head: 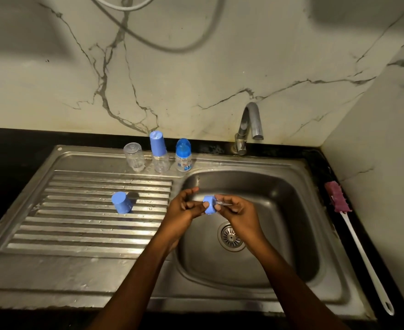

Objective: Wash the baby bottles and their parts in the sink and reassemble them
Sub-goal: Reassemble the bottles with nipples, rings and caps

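Over the left part of the sink basin (279, 210), we hold a blue ring (208, 206) with a clear teat (222, 203) seated in it. Our left hand (184, 208) grips the blue ring, its fingers curled round the rim. Our right hand (240, 210) pinches the clear teat between thumb and fingertips. The long axis of the two joined parts lies roughly level and runs left to right. The teat end points right, toward our right palm. Both parts hang above the basin, up and left of the drain (230, 236), and touch only our hands.

On the ribbed drainboard (77, 229), a blue cap (121, 202) rests with its closed end uppermost. Along the back ledge, three items stand in a row:
- a clear bottle (134, 157), mouth down;
- a second bottle (160, 164), carrying a tall blue cover (156, 142);
- a labelled bottle (183, 163), upright, with a blue top.

Behind the basin, the tap (248, 125) curves its spout downward. A long-handled brush (353, 234) lies on the counter to the right, bristle head away from us.
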